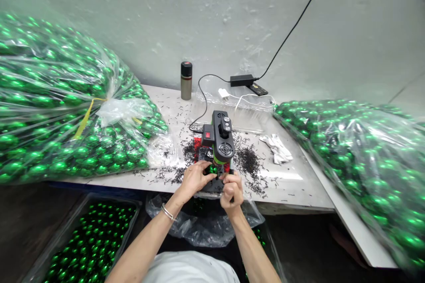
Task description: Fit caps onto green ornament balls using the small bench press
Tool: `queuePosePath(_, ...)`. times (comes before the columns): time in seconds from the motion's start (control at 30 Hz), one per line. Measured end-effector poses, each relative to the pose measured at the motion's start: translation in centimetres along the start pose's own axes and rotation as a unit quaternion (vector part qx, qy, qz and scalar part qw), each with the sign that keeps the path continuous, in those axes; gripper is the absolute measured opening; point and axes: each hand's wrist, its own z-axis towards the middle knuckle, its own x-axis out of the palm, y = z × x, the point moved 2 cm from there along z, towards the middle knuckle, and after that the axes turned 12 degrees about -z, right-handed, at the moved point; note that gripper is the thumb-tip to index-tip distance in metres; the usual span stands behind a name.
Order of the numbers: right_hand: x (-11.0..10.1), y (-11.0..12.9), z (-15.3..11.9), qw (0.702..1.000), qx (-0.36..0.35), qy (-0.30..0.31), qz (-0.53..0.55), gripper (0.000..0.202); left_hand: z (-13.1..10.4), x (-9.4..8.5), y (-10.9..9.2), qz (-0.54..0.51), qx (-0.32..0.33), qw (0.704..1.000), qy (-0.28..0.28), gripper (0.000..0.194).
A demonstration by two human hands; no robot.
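Note:
A small black machine (223, 135) with a green band and a red switch stands near the table's front edge. Under its head sits a shiny green ball (213, 169). Thumb and fingers of my left hand (196, 178) close around that ball from the left and front. Just right of it is my right hand (232, 189), fingers curled around a slim black-and-silver rod (231, 169); most of the rod is hidden in the fist. The tips of my right thumb and forefinger are near the ball; anything tiny between them cannot be made out. Small black bits (248, 161) lie around the machine.
Large clear bags of green balls lie at left (66, 110) and right (358, 159). A bottle (186, 82), a power adapter (241, 80), a clear plastic tray (249, 121) and white gloves (277, 148) are on the table. Below are a bin of balls (96, 234) and an open plastic bag (199, 230).

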Motion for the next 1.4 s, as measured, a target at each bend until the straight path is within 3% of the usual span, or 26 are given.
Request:
queuePosePath(0.1, -0.3, 0.4, 0.6, 1.0, -0.004, 0.005, 0.001, 0.03, 0.1, 0.1, 0.0, 0.003, 0.006, 1.0, 0.0, 0.039)
queuePosePath(0.27, -1.7, 2.2, 4.7, 0.995, 0.094, -0.024, 0.025, 0.033, -0.1, 0.0, 0.3, -0.03, 0.014, 0.999, -0.03, 0.037)
queuePosePath(0.4, -2.5, 3.5, 8.0, 0.989, 0.143, 0.014, 0.038, 0.031, -2.6, -0.6, 0.9, -0.12, 0.016, 0.991, -0.052, 0.035)
queuePosePath(0.47, -2.5, 3.7, 8.3, 0.99, 0.133, 0.008, 0.041, 0.033, -4.8, -0.4, 1.8, -0.186, -0.008, 0.982, -0.017, 0.037)
queuePosePath(0.53, -2.3, 3.7, 7.9, 0.991, 0.123, -0.008, 0.043, 0.034, -7.1, 0.7, 3.3, -0.258, -0.073, 0.962, 0.048, 0.04)
queuePosePath(0.6, -2.0, 3.5, 7.2, 0.991, 0.122, -0.02, 0.045, 0.033, -9.1, 2.3, 5.3, -0.341, -0.178, 0.918, 0.092, 0.047)
queuePosePath(0.67, -1.8, 3.3, 6.6, 0.991, 0.122, -0.027, 0.045, 0.031, -10.5, 3.7, 7.3, -0.431, -0.301, 0.849, 0.052, 0.056)
queuePosePath(0.73, -1.8, 3.2, 6.4, 0.992, 0.119, -0.029, 0.041, 0.031, -11.4, 4.6, 8.7, -0.508, -0.405, 0.76, -0.013, 0.054)
queuePosePath(0.8, -1.8, 3.2, 6.3, 0.993, 0.114, -0.028, 0.032, 0.032, -11.8, 4.6, 8.9, -0.565, -0.453, 0.689, -0.037, 0.04)
queuePosePath(0.87, -1.8, 3.2, 6.2, 0.993, 0.11, -0.026, 0.024, 0.033, -11.7, 3.7, 7.9, -0.613, -0.429, 0.664, -0.016, 0.024)
queuePosePath(1.03, -1.8, 3.0, 5.9, 0.994, 0.108, -0.028, 0.017, 0.031, -10.1, 0.0, 3.8, -0.664, -0.287, 0.688, 0.052, 0.046)
queuePosePath(1.23, -1.8, 3.2, 6.0, 0.994, 0.105, -0.026, 0.028, 0.032, -5.5, -2.1, 2.2, -0.618, -0.2, 0.76, -0.009, 0.051)
queuePosePath(1.4, -1.9, 3.4, 6.3, 0.993, 0.112, -0.017, 0.031, 0.034, -3.9, -2.1, 2.2, -0.638, -0.208, 0.741, -0.029, 0.037)
